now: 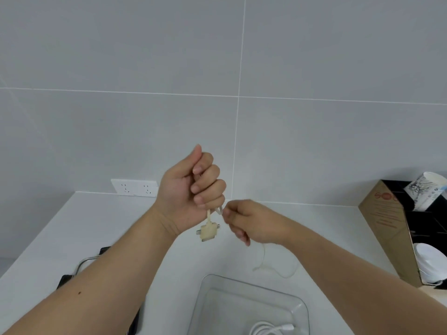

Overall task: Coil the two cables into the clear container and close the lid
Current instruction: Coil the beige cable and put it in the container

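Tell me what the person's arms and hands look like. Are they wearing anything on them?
Both arms are bare, with no sleeves in view. The left hand and right hand have no gloves, and no rings, watch or bracelet show on them or the wrists. The fingernails are short and unpainted. The left forearm has one small dark mole.

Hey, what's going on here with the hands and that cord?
A person is winding a cream cable over a white counter. The left hand is closed in a fist around the gathered loops, with the multi-plug end dangling below it. The right hand pinches the cable beside it, and the loose tail trails down onto the counter. The clear container sits open below, with a white cable already coiled inside. No lid is visible.
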